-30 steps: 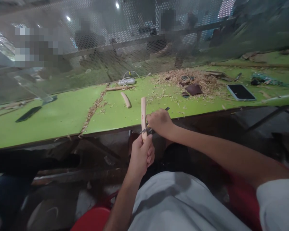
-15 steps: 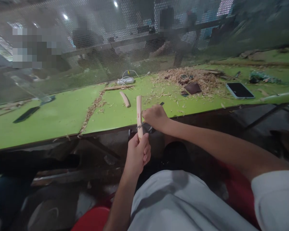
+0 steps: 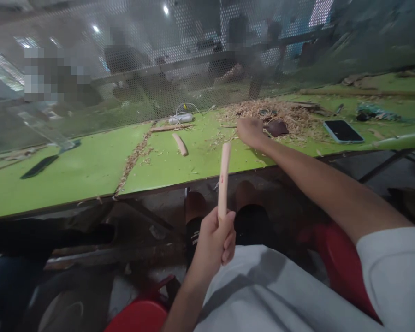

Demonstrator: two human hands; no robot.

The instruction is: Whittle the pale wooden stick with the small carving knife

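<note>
My left hand (image 3: 218, 240) is closed around the lower end of a pale wooden stick (image 3: 224, 177), which stands nearly upright in front of the table edge and bears a small red mark. Over the green table, my right hand (image 3: 251, 130) is closed on a knife (image 3: 229, 126), whose thin blade shows to the left of the fist. Just beyond that hand lie a heap of wood shavings (image 3: 297, 121) and a dark brown piece (image 3: 277, 128). A short curved piece of wood (image 3: 180, 144) rests on the table, left of the stick.
A phone (image 3: 343, 131) lies at the right of the green table (image 3: 166, 173). A white device with a cable (image 3: 180, 118) sits near the perforated screen (image 3: 190, 78). At the left is a dark blade-like object (image 3: 39, 166). Red stools (image 3: 140, 316) stand below.
My right hand has moved away from the stick, up and right over the table, with the knife. My left hand has shifted right and slightly down with the stick.
</note>
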